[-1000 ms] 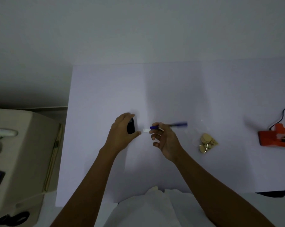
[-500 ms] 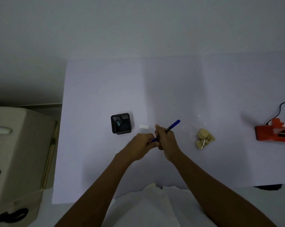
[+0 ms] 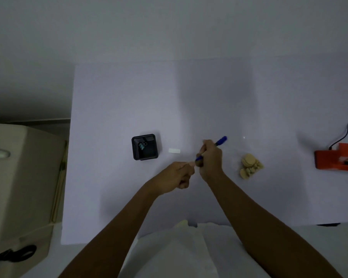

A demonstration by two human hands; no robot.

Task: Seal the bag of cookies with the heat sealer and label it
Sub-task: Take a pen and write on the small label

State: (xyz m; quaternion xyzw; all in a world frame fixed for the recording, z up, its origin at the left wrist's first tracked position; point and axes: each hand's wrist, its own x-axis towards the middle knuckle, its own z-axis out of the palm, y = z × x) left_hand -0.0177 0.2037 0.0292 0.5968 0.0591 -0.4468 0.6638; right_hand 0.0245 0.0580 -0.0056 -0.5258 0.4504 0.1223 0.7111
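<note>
A clear bag of round cookies (image 3: 249, 166) lies on the white table sheet (image 3: 209, 97), right of my hands. My right hand (image 3: 210, 160) grips a blue pen (image 3: 221, 140) that slants up to the right. My left hand (image 3: 178, 175) has its fingers closed and pinches at the pen's lower end; what sits between the fingertips is too small to tell. A small white label (image 3: 174, 151) lies flat on the sheet just left of the hands. The orange heat sealer (image 3: 337, 159) stands at the far right edge.
A black square box (image 3: 144, 147) holding binder clips sits left of the label. A black cable (image 3: 347, 129) runs up from the sealer. Off the sheet's left edge stands a beige machine (image 3: 18, 177), with black scissors (image 3: 12, 255) below it.
My left hand let go of the black box, now standing on the sheet, and came over to the pen's lower end. The pen tilted from level to slanted. The label lies free.
</note>
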